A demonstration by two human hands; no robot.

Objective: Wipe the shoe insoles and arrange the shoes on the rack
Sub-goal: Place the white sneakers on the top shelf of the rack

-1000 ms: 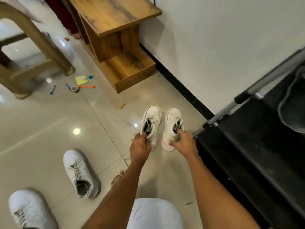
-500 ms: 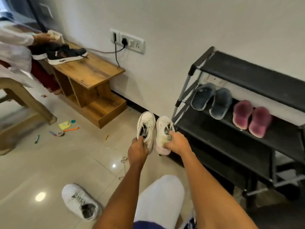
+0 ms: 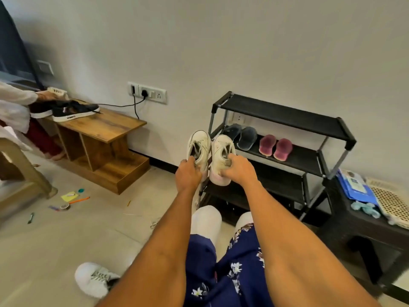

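Unlabelled white shoes point(image 3: 210, 149) in both hands point(image 3: 212, 171)

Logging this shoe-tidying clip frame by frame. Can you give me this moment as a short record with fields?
left hand: holds left sneaker by its opening
right hand: holds right sneaker, same grip
sneakers: raised, side by side, before the rack
rack, middle shelf: grey slippers, pink slippers
floor: one white shoe
bench: dark shoes

A black shoe rack point(image 3: 285, 116) against the wall carries grey slippers point(image 3: 241, 136) and pink slippers point(image 3: 275, 146) on its middle shelf. A wooden bench point(image 3: 110, 127) bears dark sneakers point(image 3: 75, 110). One white sneaker point(image 3: 94, 279) lies on the tiled floor point(image 3: 55, 240).
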